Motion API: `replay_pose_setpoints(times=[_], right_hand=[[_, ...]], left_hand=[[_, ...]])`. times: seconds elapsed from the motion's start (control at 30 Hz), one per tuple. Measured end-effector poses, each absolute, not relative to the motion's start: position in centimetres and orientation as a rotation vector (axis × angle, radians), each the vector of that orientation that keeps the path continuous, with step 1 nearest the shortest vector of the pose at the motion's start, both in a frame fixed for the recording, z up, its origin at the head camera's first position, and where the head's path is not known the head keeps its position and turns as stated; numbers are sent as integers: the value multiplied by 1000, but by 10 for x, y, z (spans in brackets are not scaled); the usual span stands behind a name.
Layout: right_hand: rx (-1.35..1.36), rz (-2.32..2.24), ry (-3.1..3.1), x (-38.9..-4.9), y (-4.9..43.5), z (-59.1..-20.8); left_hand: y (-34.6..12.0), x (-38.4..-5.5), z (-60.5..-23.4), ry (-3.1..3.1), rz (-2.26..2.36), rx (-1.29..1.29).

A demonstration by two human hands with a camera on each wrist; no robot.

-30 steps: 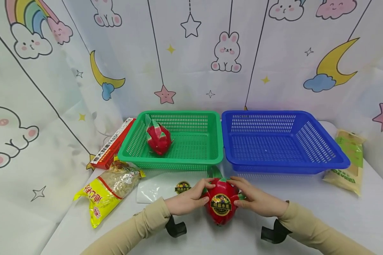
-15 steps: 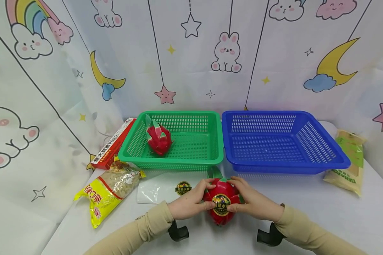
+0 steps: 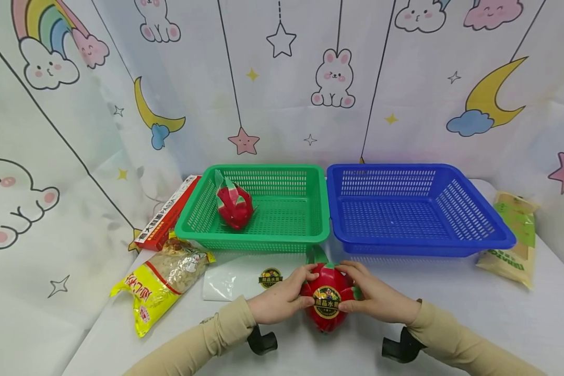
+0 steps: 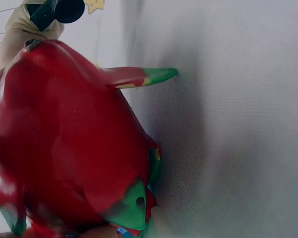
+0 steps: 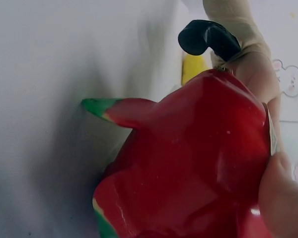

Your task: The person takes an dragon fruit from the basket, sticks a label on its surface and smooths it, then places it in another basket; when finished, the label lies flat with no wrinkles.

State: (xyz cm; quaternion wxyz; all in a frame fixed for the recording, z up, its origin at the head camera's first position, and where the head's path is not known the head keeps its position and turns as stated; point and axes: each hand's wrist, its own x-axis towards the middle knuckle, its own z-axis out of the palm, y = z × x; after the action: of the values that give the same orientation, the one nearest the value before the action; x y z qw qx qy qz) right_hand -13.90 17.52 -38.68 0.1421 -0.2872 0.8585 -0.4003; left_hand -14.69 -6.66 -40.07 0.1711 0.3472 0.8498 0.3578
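Observation:
A red dragon fruit (image 3: 327, 279) with green tips and a round black-and-gold sticker (image 3: 326, 302) rests on the table. My left hand (image 3: 282, 297) grips its left side, thumb at the sticker's edge. From the right, my right hand (image 3: 376, 295) holds it with fingers over the upper side and thumb beside the sticker. In both wrist views the fruit's red skin (image 4: 79, 134) fills much of the picture; the right thumb (image 5: 285, 198) lies against it. A second dragon fruit (image 3: 235, 208) leans inside the green basket (image 3: 254, 237). Behind my left hand lies a clear plastic bag (image 3: 232, 279) with a similar sticker.
A blue basket (image 3: 423, 246) stands right of the green one. To the left are a red pasta box (image 3: 166, 216) and a yellow food bag (image 3: 162, 284). A green-and-beige packet (image 3: 514, 237) lies at the far right. A printed curtain (image 3: 282, 115) hangs behind.
Both thumbs moved inward over the fruit's sticker, then drew slightly apart to its edges, showing its print again. The fruit stays in about the same place.

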Motion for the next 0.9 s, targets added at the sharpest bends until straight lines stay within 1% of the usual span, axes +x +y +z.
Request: replay_pose_setpoints(times=[0.23, 0.63, 0.73, 0.9], right_hand=[[-852, -1164, 2450, -141, 181, -387], [-936, -1212, 2361, -145, 192, -396], [-933, -1220, 2310, -145, 194, -396], [-863, -1218, 2337, -142, 190, -394]], left_hand=[[-68, -147, -401, 2408, 1002, 1035], [-70, -150, -403, 2275, 1109, 1080], [-69, -149, -402, 2279, 1089, 1047], [-60, -144, -398, 2390, 1076, 906]])
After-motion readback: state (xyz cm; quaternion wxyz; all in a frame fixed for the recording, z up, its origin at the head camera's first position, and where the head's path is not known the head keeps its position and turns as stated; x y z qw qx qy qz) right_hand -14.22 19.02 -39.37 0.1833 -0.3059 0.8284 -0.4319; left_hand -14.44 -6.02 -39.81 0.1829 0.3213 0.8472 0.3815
